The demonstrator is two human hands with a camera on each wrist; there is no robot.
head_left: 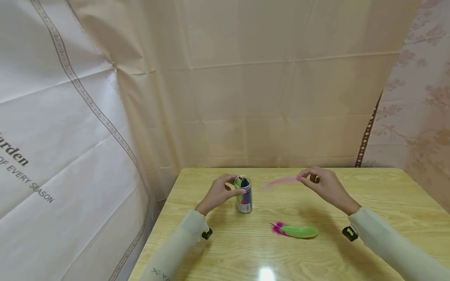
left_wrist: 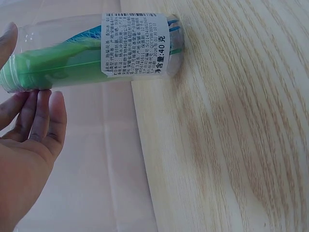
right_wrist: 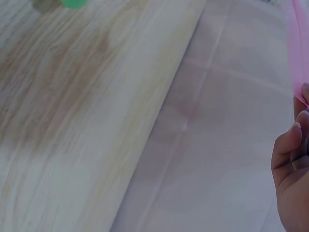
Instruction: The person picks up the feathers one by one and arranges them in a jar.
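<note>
A clear jar [head_left: 245, 208] with a white printed label [left_wrist: 137, 46] stands upright on the table. My left hand [head_left: 218, 194] grips it near the rim, thumb on one side and fingers on the other. Inside the jar are colourful feathers, among them a green feather [left_wrist: 60, 65] and a blue one [left_wrist: 89, 36]. To the right of the jar, my right hand [head_left: 327, 186] pinches one end of a pink feather [head_left: 283, 180] between thumb and fingertips. The feather's free end points left towards the jar, apart from it. A green feather [head_left: 300, 231] with magenta fluff [head_left: 279, 228] lies nearer me.
The wooden table [head_left: 225, 253] has its far edge just behind the hands. Behind it hangs a beige cloth [head_left: 263, 97]; a white printed cloth [head_left: 63, 136] hangs on the left and a floral one [head_left: 418, 128] on the right.
</note>
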